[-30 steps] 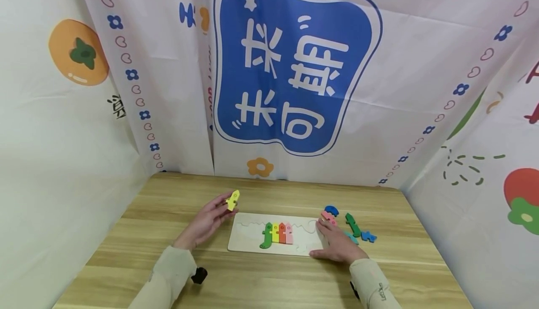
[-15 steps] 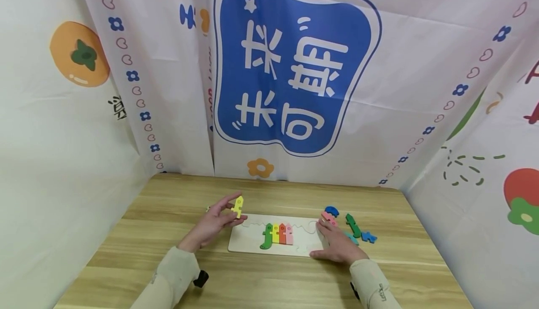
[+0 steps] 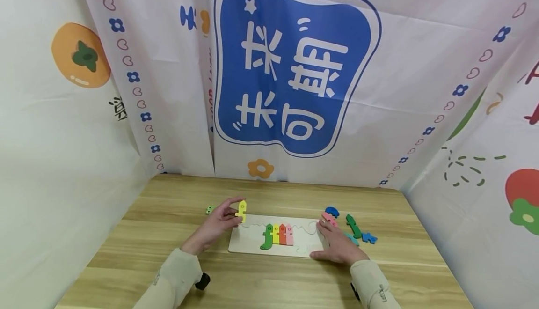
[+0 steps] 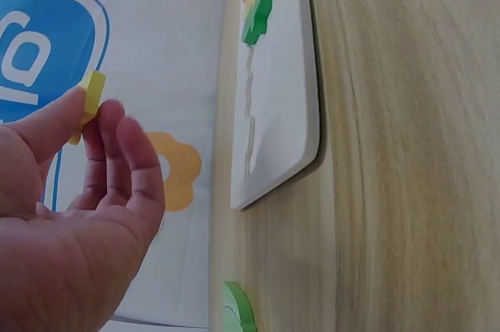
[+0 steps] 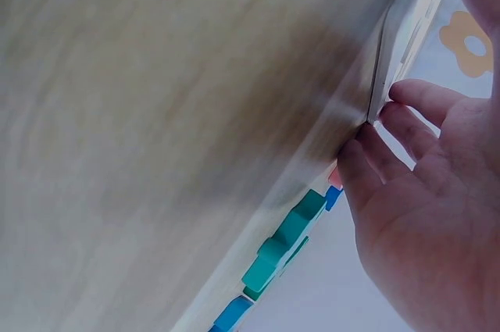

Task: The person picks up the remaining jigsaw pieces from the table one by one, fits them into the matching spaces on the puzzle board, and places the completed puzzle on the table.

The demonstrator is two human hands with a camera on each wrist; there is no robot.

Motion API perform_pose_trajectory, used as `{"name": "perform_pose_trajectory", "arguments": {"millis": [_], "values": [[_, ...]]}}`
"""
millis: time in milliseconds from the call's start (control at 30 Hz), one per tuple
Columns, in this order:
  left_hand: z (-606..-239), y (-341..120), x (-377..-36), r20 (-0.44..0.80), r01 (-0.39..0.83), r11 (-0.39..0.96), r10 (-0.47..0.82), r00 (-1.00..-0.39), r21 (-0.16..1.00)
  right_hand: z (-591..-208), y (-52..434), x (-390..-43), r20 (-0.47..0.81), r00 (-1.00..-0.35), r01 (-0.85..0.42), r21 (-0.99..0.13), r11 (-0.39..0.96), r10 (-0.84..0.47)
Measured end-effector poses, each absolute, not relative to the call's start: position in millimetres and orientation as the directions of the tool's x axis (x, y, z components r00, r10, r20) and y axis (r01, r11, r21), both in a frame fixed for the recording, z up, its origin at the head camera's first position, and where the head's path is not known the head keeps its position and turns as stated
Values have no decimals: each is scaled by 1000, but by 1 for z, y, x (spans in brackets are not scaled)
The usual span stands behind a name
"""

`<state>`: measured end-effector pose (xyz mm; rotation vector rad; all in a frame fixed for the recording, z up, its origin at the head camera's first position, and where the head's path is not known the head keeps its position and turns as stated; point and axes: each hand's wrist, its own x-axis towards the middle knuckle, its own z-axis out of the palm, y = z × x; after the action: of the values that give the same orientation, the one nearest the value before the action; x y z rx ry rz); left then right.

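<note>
Table (image 3: 168, 262) of light wood sits by cartoon curtains (image 3: 294, 65) (left hand (image 3: 216, 224) pinches yellow piece (image 3: 242, 209), right hand (image 3: 337, 246) lies flat on puzzle board (image 3: 246, 241)).

Head view high; wrist views close (shared puzzle board (image 3: 252, 241)).

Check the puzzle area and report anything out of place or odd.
Nothing looks damaged or spilled. One small green piece lies alone on the table left of the puzzle board, apart from the other loose pieces grouped at the board's right end. The left hand pinches a yellow piece; the right hand rests flat on the board's right end.
</note>
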<state>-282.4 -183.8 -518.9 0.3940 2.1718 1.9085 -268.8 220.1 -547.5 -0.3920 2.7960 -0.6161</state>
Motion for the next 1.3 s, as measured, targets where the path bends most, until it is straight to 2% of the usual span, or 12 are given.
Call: {"name": "perform_pose_trajectory", "arguments": {"millis": [367, 733, 1300], "values": [[-524, -180, -285, 20, 97, 210, 339, -940, 973, -547, 220, -272, -179, -932, -210, -438, 874, -314], [-540, -160, -287, 30, 198, 419, 375, -926, 886, -546, 220, -271, -184, -932, -208, -436, 876, -312], [-551, -131, -290, -8, 203, 490, 395, -919, 848, -548, 220, -269, -189, -934, -196, -440, 876, -304]]}}
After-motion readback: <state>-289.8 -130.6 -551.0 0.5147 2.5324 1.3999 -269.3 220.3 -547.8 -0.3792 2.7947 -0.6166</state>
